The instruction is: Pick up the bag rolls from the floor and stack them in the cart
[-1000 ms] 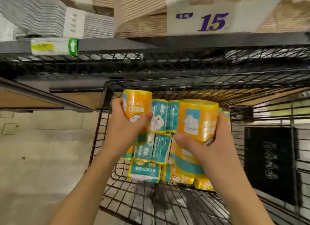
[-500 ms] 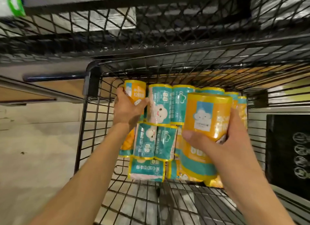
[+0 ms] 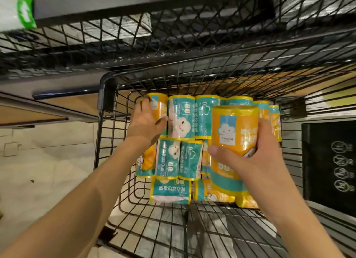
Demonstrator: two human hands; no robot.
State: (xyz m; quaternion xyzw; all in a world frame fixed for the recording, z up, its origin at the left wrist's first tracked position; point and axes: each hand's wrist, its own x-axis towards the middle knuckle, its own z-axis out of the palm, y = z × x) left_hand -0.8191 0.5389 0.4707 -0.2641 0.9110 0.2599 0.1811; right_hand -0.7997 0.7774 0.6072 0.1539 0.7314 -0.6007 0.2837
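Bag rolls (image 3: 192, 136) stacked inside wire cart (image 3: 107, 126), one in each hand.

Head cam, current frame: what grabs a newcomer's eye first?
The orange bag roll gripped in the right hand, held up close to the camera at centre right. Next, the left hand holding another orange roll at the top left end of the stack of teal and orange rolls, which stands against the far wall of the black wire cart.

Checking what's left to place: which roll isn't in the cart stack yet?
The orange roll gripped by the right hand, held in front of the stack; the left hand seats another at the top-left.
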